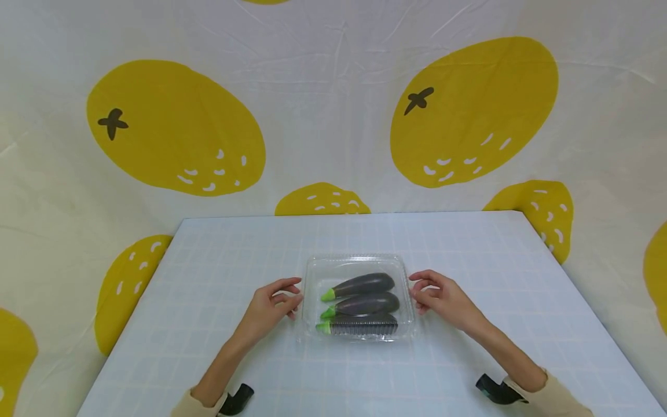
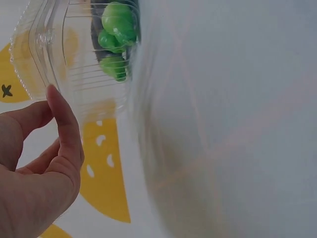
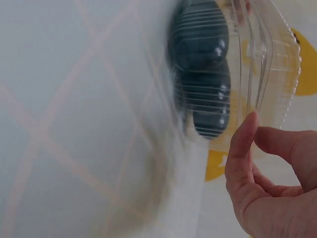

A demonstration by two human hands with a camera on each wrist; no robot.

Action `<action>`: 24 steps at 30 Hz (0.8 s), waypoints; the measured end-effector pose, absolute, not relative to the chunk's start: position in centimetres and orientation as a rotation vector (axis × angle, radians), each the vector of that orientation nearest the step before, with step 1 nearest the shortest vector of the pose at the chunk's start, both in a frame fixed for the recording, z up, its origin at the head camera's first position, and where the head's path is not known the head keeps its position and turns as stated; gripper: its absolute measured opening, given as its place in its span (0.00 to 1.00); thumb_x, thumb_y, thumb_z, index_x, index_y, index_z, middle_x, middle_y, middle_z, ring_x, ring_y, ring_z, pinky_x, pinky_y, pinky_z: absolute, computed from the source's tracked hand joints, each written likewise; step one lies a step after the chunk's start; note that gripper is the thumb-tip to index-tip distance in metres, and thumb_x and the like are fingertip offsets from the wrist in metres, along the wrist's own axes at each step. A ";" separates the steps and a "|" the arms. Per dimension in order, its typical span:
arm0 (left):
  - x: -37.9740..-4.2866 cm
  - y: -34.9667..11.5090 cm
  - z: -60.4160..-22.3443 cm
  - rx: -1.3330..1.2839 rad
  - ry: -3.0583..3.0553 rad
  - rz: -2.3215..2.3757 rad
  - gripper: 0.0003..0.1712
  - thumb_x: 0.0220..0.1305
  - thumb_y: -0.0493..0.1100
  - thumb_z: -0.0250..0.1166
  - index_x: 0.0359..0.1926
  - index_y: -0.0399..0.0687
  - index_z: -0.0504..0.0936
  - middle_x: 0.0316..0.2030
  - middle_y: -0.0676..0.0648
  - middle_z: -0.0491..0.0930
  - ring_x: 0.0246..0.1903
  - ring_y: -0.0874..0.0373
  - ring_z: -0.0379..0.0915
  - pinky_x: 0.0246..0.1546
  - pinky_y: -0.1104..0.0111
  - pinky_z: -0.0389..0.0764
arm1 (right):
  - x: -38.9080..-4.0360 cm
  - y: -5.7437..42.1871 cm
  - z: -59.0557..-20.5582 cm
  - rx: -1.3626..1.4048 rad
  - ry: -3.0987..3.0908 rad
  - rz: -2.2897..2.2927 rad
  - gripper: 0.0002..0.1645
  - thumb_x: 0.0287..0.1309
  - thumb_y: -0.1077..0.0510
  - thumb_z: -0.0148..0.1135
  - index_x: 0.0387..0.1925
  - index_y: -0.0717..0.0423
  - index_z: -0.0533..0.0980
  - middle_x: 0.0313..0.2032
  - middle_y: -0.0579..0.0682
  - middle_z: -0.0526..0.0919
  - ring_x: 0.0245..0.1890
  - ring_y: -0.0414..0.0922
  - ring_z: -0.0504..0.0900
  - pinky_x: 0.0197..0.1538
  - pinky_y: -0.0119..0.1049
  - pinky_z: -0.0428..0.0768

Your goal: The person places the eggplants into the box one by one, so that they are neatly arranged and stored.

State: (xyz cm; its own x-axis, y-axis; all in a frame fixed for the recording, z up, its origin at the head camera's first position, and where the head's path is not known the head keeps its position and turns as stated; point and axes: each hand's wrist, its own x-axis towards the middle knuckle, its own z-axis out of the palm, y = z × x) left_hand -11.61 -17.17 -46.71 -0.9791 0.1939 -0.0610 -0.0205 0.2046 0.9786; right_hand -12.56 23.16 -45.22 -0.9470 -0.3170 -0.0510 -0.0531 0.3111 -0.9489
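A clear plastic clamshell box (image 1: 354,263) lies on the table, its lid down over three dark eggplants (image 1: 365,304) with green stem ends. These point towards the left side. My left hand (image 1: 273,304) is at the box's left edge, thumb and fingers loosely bent and apart. In the left wrist view, a fingertip overlaps the beaded rim near a corner. On the other side, my right hand (image 1: 440,298) has its fingertips right at the right edge, also loosely bent. The right wrist view shows the ribbed side wall (image 3: 203,94) with the eggplants' rounded ends behind it.
The table (image 1: 234,243) has a pale cloth with a faint grid. Behind it hangs a white sheet (image 1: 333,116) printed with large yellow fruit shapes. Dark wrist-worn devices (image 1: 237,399) sit by both sleeves.
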 end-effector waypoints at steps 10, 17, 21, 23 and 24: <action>-10.0 -18.0 -47.0 0.290 2.314 1.783 0.28 0.71 0.43 0.69 0.67 0.39 0.74 0.46 0.39 0.78 0.29 0.48 0.81 0.34 0.64 0.85 | -10.6 23.4 -46.0 -0.357 2.380 -1.613 0.20 0.71 0.59 0.63 0.55 0.70 0.72 0.34 0.58 0.81 0.27 0.46 0.82 0.34 0.35 0.84; -9.1 -18.3 -47.1 0.354 2.275 1.737 0.26 0.73 0.44 0.67 0.65 0.36 0.75 0.45 0.39 0.78 0.29 0.51 0.81 0.35 0.65 0.83 | -9.7 24.2 -46.5 -0.417 2.310 -1.570 0.17 0.75 0.56 0.59 0.50 0.70 0.77 0.30 0.55 0.83 0.28 0.45 0.82 0.34 0.35 0.83; -8.7 -18.5 -47.3 0.374 2.241 1.725 0.25 0.73 0.43 0.66 0.63 0.33 0.75 0.43 0.41 0.79 0.30 0.50 0.81 0.36 0.66 0.84 | -9.3 24.6 -46.9 -0.489 2.223 -1.578 0.15 0.77 0.57 0.56 0.47 0.68 0.79 0.30 0.57 0.83 0.28 0.47 0.83 0.34 0.37 0.84; -8.6 -18.6 -47.3 0.391 2.223 1.717 0.24 0.73 0.42 0.66 0.62 0.31 0.75 0.42 0.42 0.80 0.31 0.49 0.82 0.37 0.66 0.84 | -9.2 24.8 -47.2 -0.524 2.178 -1.583 0.15 0.78 0.57 0.54 0.45 0.68 0.79 0.30 0.58 0.83 0.29 0.48 0.83 0.34 0.37 0.84; -8.5 -18.6 -47.3 0.402 2.213 1.711 0.24 0.73 0.42 0.66 0.61 0.30 0.75 0.41 0.42 0.80 0.31 0.49 0.82 0.37 0.66 0.84 | -9.1 24.9 -47.3 -0.531 2.151 -1.586 0.15 0.78 0.57 0.54 0.45 0.67 0.80 0.31 0.59 0.83 0.29 0.47 0.83 0.35 0.37 0.85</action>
State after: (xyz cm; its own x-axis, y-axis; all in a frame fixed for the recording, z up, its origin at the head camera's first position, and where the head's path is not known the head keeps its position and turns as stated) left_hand -8.54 -18.64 -47.29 -0.9112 0.4050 -0.0751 0.0292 0.2454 0.9690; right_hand -9.09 24.87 -47.31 -0.8418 -0.5300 -0.1022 -0.0590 0.2785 -0.9586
